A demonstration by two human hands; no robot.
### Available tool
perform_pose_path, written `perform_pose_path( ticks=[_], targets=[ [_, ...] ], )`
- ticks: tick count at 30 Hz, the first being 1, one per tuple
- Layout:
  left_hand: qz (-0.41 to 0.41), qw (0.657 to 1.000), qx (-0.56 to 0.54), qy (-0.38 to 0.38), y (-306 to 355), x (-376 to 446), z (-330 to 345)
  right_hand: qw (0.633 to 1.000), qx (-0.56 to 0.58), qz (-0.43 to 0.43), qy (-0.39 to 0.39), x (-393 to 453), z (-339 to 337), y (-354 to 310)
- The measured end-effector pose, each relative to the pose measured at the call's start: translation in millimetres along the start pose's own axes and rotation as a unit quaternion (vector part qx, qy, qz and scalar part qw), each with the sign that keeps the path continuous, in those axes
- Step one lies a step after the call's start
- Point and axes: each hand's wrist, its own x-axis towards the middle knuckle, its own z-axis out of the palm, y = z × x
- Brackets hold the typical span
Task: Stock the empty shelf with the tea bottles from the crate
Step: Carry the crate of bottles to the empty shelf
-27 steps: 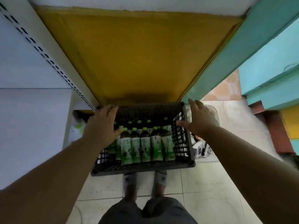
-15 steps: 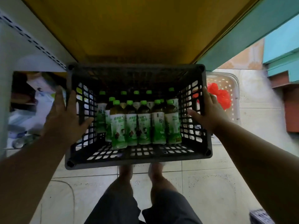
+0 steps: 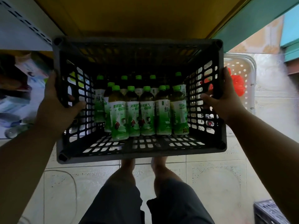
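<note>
A dark grey slatted plastic crate (image 3: 139, 152) is held off the tiled floor (image 3: 210, 183) between both hands, directly above the person's feet and in front of the yellow shelf board (image 3: 145, 15). Its far rim sits at the front edge of that board.

Left hand (image 3: 55, 107): gripping the crate's left wall. The thumb is hooked inward through the lattice and the fingers are wrapped over the outer face up to the rim. The forearm runs in from the lower left, extended.

Right hand (image 3: 226, 101): gripping the right wall in mirrored fashion. The thumb is pressed on the inner side of the lattice and the fingers lie up the outside of the wall to the rim. The forearm enters from the lower right.

Contents: green-capped tea bottles (image 3: 145, 110) with green and white labels, standing upright in the middle and rear of the crate. The front row holds five; a further row stands behind, its exact count uncertain because the front bottles mask it.

To the right, a white perforated basket (image 3: 249, 81) on the floor holds something red (image 3: 237, 84). A second dark crate (image 3: 270, 212) shows at the lower right corner. Packaged goods on the left are blurred.
</note>
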Motion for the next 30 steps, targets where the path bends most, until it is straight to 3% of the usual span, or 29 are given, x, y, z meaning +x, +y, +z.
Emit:
perform_pose_path(
  ticks=[4,15,26,30],
  targets=[
    [-0.011,0.999,-0.017,-0.034,6,3,-3,1.000,0.025,-0.002,-0.003,-2,0,-8],
    [-0.012,0.999,-0.036,-0.034,30,-19,-12,1.000,0.022,-0.003,0.023,-21,-5,-28],
    [-0.058,0.998,-0.030,0.008,126,-126,-99,0.999,0.012,-0.012,0.029,-119,-112,-129],
    [-0.058,0.997,-0.023,0.048,163,-179,-115,0.998,-0.005,-0.064,0.010,-138,-150,-148]
  ],
)
